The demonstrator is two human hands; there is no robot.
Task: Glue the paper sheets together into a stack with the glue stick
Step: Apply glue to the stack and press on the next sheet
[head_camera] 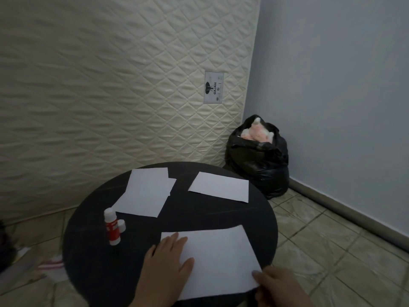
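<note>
- My left hand lies flat and open on the near paper sheet; my right hand pinches its near right corner
- The sheet is thin, white, smooth; its long side runs left to right
- The glue stick stands up, a little tilted, on the round dark table, left of the sheet; its cap sits just beside it
- More flat white sheets lie farther away

A spare corner of a home, used for storage.

A quilted mattress stands on edge against the wall, its sewn label sideways. A full black rubbish bag slumps in the corner on worn floor tiles, beside a small round dark table and plain bluish painted wall.
</note>
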